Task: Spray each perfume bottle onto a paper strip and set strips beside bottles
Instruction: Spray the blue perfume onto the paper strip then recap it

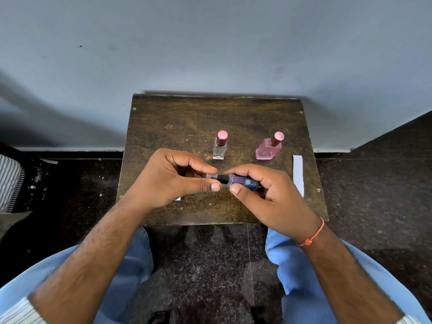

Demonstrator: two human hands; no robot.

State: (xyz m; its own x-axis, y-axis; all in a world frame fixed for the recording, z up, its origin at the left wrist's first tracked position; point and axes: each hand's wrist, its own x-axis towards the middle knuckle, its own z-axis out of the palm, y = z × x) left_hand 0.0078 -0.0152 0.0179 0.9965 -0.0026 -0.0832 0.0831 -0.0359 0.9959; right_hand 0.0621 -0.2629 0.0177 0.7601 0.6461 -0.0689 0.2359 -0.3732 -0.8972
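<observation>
Purple glass fills your right hand (266, 197): you grip the purple bottle (243, 181) sideways above the tabletop (177, 127), nearer you than the clear bottle (219, 148). Your left hand (173, 181) pinches its clear cap (211, 176) (black nozzle showing). Right of the clear bottle stand the pink bottle (268, 147) and, farther right, a paper strip (298, 174).

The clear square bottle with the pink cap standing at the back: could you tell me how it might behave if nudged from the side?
The clear square bottle is tall and narrow with a tall pink cap, so it would probably tip rather than slide. It looks like glass and nearly empty, so likely light yet breakable. Its flat sides suggest it would not roll far on the wooden table.
</observation>
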